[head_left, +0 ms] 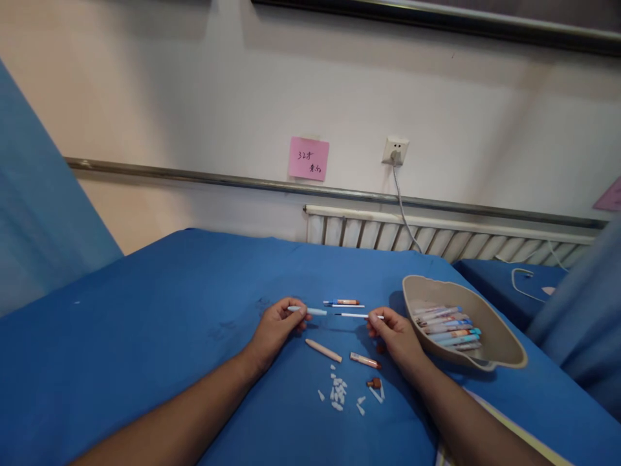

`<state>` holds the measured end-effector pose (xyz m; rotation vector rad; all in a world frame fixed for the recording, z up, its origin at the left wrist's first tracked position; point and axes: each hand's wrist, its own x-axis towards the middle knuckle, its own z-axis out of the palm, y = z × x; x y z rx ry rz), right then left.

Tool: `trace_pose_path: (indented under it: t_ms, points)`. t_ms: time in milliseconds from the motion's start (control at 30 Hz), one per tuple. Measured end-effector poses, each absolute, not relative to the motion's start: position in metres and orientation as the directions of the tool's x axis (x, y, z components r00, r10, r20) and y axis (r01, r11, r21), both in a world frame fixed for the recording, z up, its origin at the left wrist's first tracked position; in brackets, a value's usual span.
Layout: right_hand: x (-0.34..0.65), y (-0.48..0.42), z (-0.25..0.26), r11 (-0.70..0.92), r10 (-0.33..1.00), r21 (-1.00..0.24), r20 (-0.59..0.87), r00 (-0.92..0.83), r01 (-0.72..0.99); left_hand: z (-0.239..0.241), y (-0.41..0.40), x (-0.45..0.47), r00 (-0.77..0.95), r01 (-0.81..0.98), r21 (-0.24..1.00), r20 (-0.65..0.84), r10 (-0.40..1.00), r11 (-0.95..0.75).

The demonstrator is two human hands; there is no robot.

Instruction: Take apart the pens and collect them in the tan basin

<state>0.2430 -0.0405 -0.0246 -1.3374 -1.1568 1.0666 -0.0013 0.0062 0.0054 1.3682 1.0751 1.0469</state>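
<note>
My left hand [286,318] is closed on a light blue pen barrel [316,312], which points right. Between the thumb and fingers of my right hand [392,331] is a thin white pen refill [352,315], its dark tip facing the barrel across a small gap. Just beyond lie a brown-and-blue pen part [347,302] and another white refill [347,306]. Nearer me are a pale pink pen barrel [323,350] and a printed pen part [365,360] with a brown end. Several small white cone-shaped pieces [338,392] are scattered in front, beside a small brown piece [374,383].
A beige basin [504,346] holding several pens [449,327] stands to the right on the blue-covered table [160,323]. A yellow-edged flat item [521,430] lies under my right forearm. Behind the table are a radiator [369,230] and a wall socket [395,151] with a plugged-in cord.
</note>
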Motion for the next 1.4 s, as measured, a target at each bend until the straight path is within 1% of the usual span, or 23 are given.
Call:
trace_pose_path:
  t_ms: [167,300,367,433,500,667,767,967,1100,1267,1400]
  points:
    - [0.240,-0.044,-0.020,0.011,0.991,-0.995,0.024,0.128,0.101,0.007,0.004,-0.001,0.278,-0.017,0.999,-0.027,0.960,0.033]
    - [0.238,-0.044,-0.018,0.031,0.993,-0.992,0.044,0.109,0.122,0.008,0.002,0.000,0.302,-0.018,0.999,-0.040,0.952,0.048]
    - [0.236,-0.045,-0.017,0.068,0.993,-0.987,0.081,0.091,0.144,0.009,-0.001,0.002,0.327,-0.015,0.999,-0.043,0.944,0.051]
    - [0.233,-0.046,-0.016,0.124,0.990,-0.976,0.134,0.046,0.177,0.010,-0.005,0.005,0.363,-0.011,0.999,-0.042,0.931,0.049]
    - [0.228,-0.050,-0.015,0.153,0.988,-0.967,0.151,-0.024,0.204,0.010,-0.011,0.008,0.391,0.006,0.999,-0.039,0.920,0.040]
    - [0.219,-0.060,-0.016,0.157,0.974,-0.956,0.109,-0.198,0.249,0.007,-0.023,0.015,0.440,0.047,0.999,-0.044,0.897,0.026]
    - [0.217,-0.062,-0.019,0.166,0.964,-0.952,0.101,-0.247,0.259,0.005,-0.027,0.017,0.471,0.057,0.998,-0.049,0.881,0.025]
    - [0.218,-0.061,-0.022,0.118,0.962,-0.965,0.053,-0.266,0.235,0.007,-0.029,0.019,0.458,0.043,0.998,-0.063,0.887,0.049]
    - [0.219,-0.061,-0.023,0.131,0.961,-0.959,0.062,-0.268,0.250,0.005,-0.028,0.019,0.484,0.018,0.999,-0.050,0.874,0.048]
    - [0.219,-0.061,-0.022,0.147,0.960,-0.953,0.073,-0.269,0.266,0.003,-0.027,0.019,0.485,0.032,0.999,-0.036,0.874,0.023]
    - [0.218,-0.061,-0.022,0.058,0.969,-0.982,0.012,-0.248,0.181,0.005,-0.026,0.018,0.460,0.038,0.999,-0.024,0.887,0.008]
